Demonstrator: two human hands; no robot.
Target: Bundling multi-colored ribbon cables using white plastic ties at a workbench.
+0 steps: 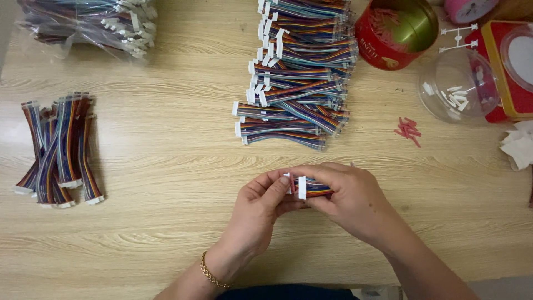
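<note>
While the right hand (350,200) clamps a short rainbow cable (313,188) near the table's (166,155) front edge, steadying its white plug (302,187), the left hand (261,208) pinches a small piece against it. A cable pile (300,78) lies beyond, toward the back edge.

- A small hand-assembly workbench: a wood-grain tabletop (166,161).
- Stacks of rainbow cable bundles (297,72) toward its far edge, more (55,150) near its left edge.
- A clear tub of small white parts (458,86) toward its far right corner.
</note>
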